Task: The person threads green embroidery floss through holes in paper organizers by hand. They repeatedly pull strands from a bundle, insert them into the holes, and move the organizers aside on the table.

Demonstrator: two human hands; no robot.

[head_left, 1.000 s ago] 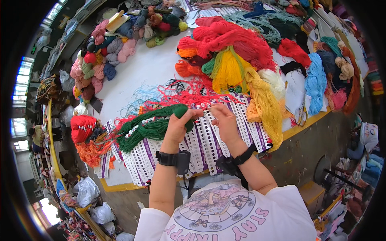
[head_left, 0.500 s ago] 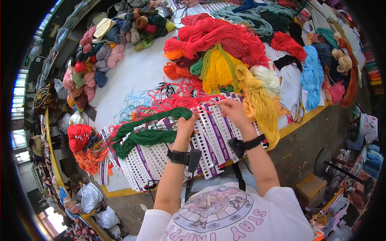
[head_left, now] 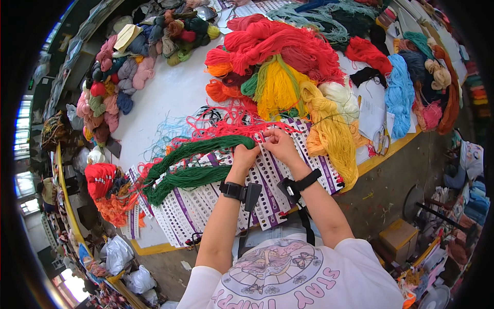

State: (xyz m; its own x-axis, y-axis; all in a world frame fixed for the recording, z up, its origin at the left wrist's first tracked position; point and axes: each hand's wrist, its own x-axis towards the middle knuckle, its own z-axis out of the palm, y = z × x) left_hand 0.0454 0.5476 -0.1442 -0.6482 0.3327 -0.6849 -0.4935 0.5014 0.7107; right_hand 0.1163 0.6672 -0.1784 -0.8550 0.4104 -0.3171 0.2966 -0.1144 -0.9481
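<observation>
My left hand [head_left: 244, 159] is closed around the right end of a looped dark green yarn skein [head_left: 190, 150]. The rest of that skein trails left across a row of white and purple perforated card strips [head_left: 177, 219]. Close beside it on the right, my right hand [head_left: 282, 148] has its thumb and fingers pinched together over the strips. Whatever lies between those fingers is too small to make out. Red strands [head_left: 226, 123] lie in a tangle along the strips' far ends, just beyond both hands.
A large heap of red yarn [head_left: 288, 44] with a yellow hank [head_left: 278, 95] lies beyond my hands. Pale yellow yarn [head_left: 329, 126] hangs over the table edge at right, near scissors [head_left: 381, 141]. Mixed skeins [head_left: 110, 95] are piled far left; orange-red yarn [head_left: 105, 190] lies near left.
My right hand has moved left and down, close to my left hand, and its fingers have come together. My left hand has turned and shifted slightly right, still gripping the green skein.
</observation>
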